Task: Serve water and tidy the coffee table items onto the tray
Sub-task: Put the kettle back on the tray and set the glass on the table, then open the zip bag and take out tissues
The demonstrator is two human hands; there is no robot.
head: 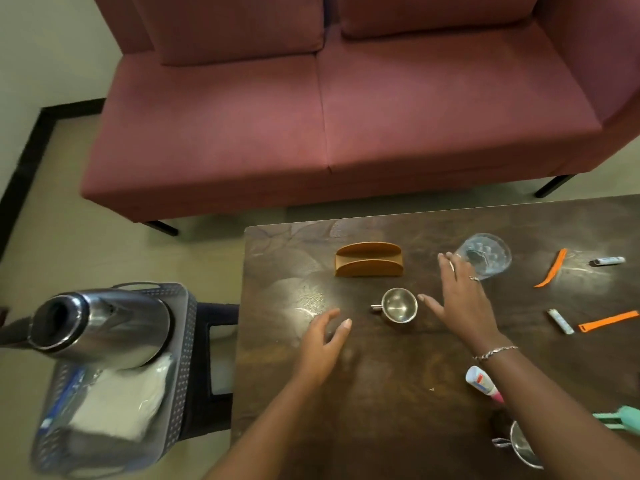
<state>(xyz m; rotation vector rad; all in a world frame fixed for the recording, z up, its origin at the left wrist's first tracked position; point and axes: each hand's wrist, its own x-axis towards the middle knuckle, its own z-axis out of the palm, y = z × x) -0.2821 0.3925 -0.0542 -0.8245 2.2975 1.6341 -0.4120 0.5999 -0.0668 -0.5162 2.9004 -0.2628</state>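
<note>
A small steel cup (397, 305) with a handle stands on the dark wooden coffee table (381, 393). My left hand (323, 348) hovers open just left of it, holding nothing. My right hand (460, 299) reaches over the table with fingers spread, its fingertips at the side of a clear glass tumbler (485, 255). A steel flask (100, 327) lies in a grey perforated tray (180, 358) on a stool left of the table, on top of white packets.
On the table lie a wooden napkin holder (369, 260), two orange strips (551, 268), a white marker (608, 260), a small tube (560, 321), a toothpaste tube (482, 383), a mint clip (620, 415) and a second steel cup (519, 448). A red sofa (346, 116) stands behind.
</note>
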